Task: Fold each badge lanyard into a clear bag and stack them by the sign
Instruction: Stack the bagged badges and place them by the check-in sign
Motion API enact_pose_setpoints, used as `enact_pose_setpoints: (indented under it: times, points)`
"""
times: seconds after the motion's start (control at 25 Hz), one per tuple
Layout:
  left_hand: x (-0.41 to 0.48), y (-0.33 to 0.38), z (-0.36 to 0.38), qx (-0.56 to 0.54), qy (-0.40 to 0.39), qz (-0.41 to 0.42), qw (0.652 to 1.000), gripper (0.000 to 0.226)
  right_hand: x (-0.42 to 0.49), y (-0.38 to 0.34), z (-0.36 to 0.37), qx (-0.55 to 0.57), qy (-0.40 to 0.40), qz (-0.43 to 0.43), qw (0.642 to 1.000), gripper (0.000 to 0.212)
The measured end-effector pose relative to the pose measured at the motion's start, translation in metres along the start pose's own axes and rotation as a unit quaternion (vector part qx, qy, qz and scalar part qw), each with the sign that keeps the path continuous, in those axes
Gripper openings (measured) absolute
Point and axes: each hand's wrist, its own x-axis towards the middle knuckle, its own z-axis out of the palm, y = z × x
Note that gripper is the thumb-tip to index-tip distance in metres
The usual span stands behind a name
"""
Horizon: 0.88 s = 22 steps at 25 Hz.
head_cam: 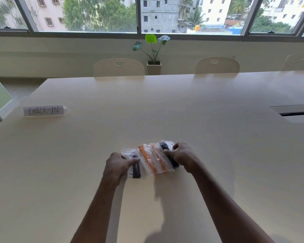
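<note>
my left hand and right hand each pinch an end of the fanned bags; the slick plastic could slide apart on the way to the sign.

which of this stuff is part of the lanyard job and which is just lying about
Job: bagged lanyards, CHECK-IN sign, left hand, right hand.
Lying about: potted plant, chairs, table hatch.

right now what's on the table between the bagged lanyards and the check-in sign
Only bare table; the head view shows nothing lying between the bagged lanyards and the CHECK-IN sign.
</note>
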Motion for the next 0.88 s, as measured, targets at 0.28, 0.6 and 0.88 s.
enact_pose_setpoints:
  times: [0.28,0.6,0.88]
  points:
    - [-0.010,0.000,0.013,-0.080,0.006,0.032,0.996,0.052,0.001,0.004,0.010,0.053,-0.034,0.047,0.997,0.044]
    - [-0.016,0.001,0.027,-0.133,-0.009,0.026,0.991,0.038,-0.013,-0.003,0.013,0.112,-0.085,0.040,0.989,0.026]
    - [-0.022,0.006,0.030,-0.258,-0.073,-0.031,0.963,0.014,-0.019,0.003,0.008,0.196,-0.087,0.061,0.975,0.030]
